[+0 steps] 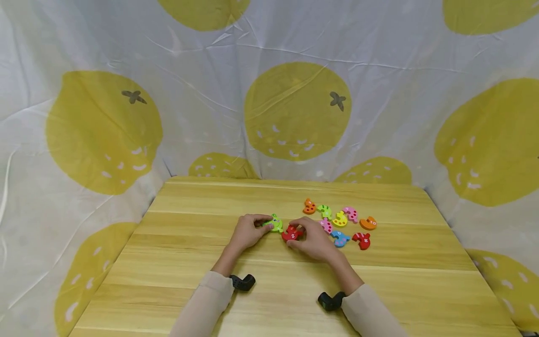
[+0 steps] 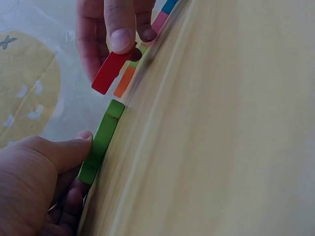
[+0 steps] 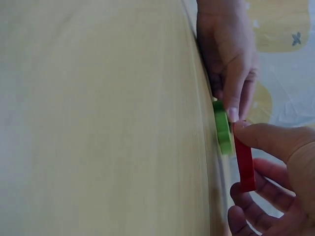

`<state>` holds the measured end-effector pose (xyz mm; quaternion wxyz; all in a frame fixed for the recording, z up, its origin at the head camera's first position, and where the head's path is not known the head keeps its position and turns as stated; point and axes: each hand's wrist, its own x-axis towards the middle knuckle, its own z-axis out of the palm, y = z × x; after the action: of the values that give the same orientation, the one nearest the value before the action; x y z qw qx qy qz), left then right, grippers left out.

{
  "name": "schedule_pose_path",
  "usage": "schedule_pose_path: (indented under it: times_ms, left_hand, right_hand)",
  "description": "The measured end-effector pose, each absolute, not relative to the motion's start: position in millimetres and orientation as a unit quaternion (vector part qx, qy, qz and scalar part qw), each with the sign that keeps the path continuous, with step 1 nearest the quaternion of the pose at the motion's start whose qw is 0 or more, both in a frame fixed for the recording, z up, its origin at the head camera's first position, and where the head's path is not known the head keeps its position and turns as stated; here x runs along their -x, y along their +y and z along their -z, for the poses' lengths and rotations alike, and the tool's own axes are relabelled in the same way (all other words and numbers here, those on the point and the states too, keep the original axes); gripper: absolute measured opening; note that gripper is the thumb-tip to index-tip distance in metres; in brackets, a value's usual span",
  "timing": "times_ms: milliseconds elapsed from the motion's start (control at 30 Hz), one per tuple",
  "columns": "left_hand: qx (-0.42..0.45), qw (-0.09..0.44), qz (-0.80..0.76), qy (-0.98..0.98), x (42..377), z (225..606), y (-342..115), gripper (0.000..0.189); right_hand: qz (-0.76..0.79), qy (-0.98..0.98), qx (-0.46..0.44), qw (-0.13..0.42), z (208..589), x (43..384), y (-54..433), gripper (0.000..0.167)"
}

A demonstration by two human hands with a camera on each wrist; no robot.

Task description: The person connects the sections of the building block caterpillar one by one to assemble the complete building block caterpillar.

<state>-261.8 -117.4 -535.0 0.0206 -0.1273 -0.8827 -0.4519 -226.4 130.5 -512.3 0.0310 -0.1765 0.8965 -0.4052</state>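
My left hand (image 1: 247,231) pinches a green wooden puzzle piece (image 1: 275,223) with a small animal face, thumb on its near side. That green piece (image 2: 101,142) lies flat against the table. In my right hand (image 1: 315,239) a red puzzle piece (image 1: 290,233) marked 2 is held between thumb and fingers. Seen from the left wrist, the red piece (image 2: 112,71) is tilted and raised off the wood, just beyond the green one's end. From the right wrist, the red piece (image 3: 245,164) overlaps the green piece (image 3: 222,129).
Right of the hands lie several loose curved pieces, among them an orange one (image 1: 309,206), a yellow one (image 1: 339,219), a blue one (image 1: 340,238), a red one (image 1: 362,240) and an orange one (image 1: 368,223) marked 10. A lemon-print cloth (image 1: 202,107) hangs behind the wooden table (image 1: 177,262).
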Motion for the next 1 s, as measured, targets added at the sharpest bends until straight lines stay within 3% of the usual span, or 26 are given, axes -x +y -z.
schedule_pose_path:
  times_ms: [1000]
  left_hand:
    - [0.123, 0.012, 0.458, -0.88, 261, 536, -116, 0.025]
  right_hand:
    - [0.403, 0.903, 0.142, 0.036, 514, 240, 106, 0.046]
